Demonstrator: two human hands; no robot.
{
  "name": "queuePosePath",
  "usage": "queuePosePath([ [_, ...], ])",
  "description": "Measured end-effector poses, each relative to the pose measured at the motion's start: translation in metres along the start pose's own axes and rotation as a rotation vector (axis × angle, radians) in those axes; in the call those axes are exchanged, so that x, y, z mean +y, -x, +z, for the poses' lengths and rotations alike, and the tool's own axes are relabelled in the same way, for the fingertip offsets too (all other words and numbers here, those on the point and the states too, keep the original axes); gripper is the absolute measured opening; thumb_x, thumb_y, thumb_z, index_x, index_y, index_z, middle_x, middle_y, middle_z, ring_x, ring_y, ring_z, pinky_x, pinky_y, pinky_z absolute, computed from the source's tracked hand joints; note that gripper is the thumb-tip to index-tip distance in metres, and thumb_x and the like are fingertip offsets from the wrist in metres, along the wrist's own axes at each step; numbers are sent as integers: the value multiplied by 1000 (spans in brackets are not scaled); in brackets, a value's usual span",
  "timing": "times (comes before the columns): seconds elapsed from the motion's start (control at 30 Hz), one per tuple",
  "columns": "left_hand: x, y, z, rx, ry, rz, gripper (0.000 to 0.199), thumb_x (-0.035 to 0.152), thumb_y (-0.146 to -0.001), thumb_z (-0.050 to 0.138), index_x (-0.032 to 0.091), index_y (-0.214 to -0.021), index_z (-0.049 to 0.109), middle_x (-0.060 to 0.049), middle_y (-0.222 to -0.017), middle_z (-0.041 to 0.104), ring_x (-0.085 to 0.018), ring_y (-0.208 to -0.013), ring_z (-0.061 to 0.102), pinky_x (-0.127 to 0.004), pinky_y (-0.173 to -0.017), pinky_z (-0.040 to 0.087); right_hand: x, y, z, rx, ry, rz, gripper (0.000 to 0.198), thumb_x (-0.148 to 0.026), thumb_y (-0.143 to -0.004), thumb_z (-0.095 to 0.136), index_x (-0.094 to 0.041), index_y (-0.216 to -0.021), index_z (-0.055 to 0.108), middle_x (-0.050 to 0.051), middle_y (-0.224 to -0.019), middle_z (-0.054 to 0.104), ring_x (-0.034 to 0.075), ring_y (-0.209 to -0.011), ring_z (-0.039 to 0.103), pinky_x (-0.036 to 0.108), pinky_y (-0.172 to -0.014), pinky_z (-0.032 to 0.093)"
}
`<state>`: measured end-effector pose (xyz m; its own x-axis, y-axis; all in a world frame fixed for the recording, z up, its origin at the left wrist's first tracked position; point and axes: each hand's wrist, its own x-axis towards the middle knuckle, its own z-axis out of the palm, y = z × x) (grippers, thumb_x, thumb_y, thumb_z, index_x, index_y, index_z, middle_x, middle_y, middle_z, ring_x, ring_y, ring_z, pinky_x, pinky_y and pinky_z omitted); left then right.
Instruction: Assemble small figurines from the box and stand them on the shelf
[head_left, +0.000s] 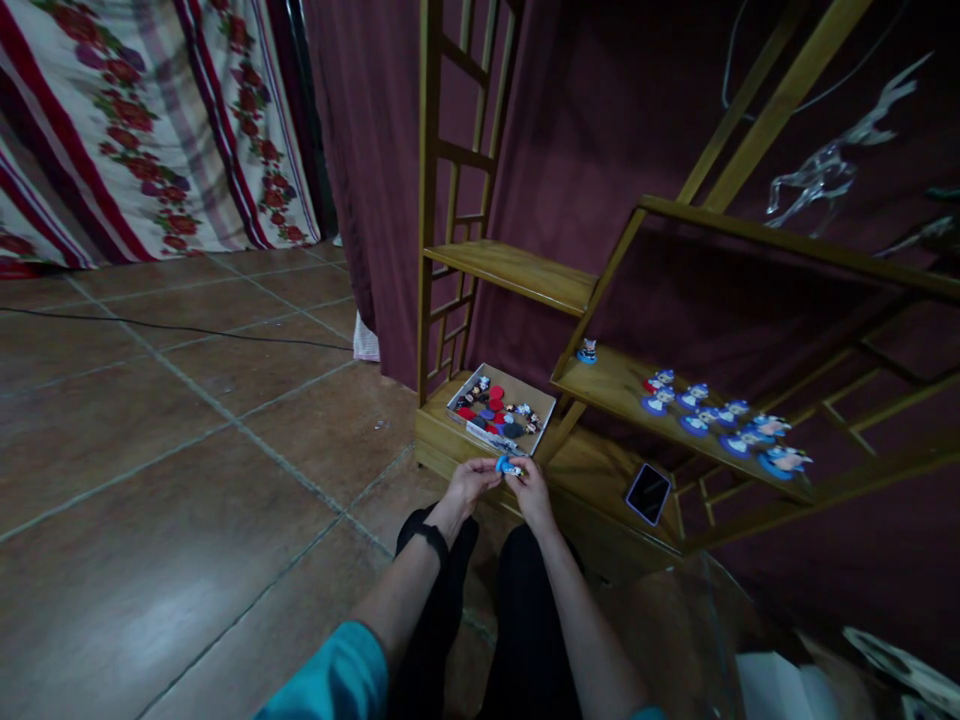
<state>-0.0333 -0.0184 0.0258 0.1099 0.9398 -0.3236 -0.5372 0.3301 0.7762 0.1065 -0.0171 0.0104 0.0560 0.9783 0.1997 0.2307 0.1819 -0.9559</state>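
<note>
Between my two hands is a small toy figurine with a blue round base. My left hand pinches it at the base end, and my right hand grips the figure's other side. Just beyond them, a shallow cardboard box on the low shelf holds several loose figurines and red, purple and dark round pieces. On the higher shelf to the right, several blue-based figurines stand in a cluster. A single small figurine stands apart at that shelf's left end.
The wooden shelf unit rises ahead with posts and stepped boards. A dark-screened phone or tablet lies on the lower board. A clear animal ornament stands upper right. A black cable crosses the tiled floor. A white box sits lower right.
</note>
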Motion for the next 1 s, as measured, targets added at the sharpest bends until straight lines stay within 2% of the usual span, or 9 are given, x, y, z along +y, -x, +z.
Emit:
queuePosePath([
  [0.33,-3,1,3,5,-139,153,22,15,-50,76,10,-70,69,-6,-62,66,-11,-56,57,-23,-59,44,-10,3,-3,4,74,-39,21,-28,-69,58,-22,-88,63,3,-93,62,19,-86,57,30,-77,44],
  [0.67,-6,-2,-4,46,-193,157,18,13,-51,73,10,-68,69,-5,-60,66,-11,-54,55,-23,-57,42,-26,8,-9,-62,293,-180,17,-24,-73,53,-22,-86,63,3,-88,61,18,-82,57,28,-73,43],
  [0.83,-8,-5,-5,51,-181,150,17,12,-51,73,10,-68,69,-6,-62,67,-13,-58,59,-26,-64,45,-30,10,-10,-65,311,-189,17,-22,-73,52,-22,-86,63,3,-89,61,18,-83,57,27,-72,42],
  [1.0,-9,-5,-4,45,-178,173,16,10,-52,71,10,-68,69,-6,-62,67,-13,-57,59,-26,-64,46,-28,10,-10,-40,311,-175,17,-22,-72,53,-22,-86,64,2,-87,62,18,-83,57,27,-72,42],
])
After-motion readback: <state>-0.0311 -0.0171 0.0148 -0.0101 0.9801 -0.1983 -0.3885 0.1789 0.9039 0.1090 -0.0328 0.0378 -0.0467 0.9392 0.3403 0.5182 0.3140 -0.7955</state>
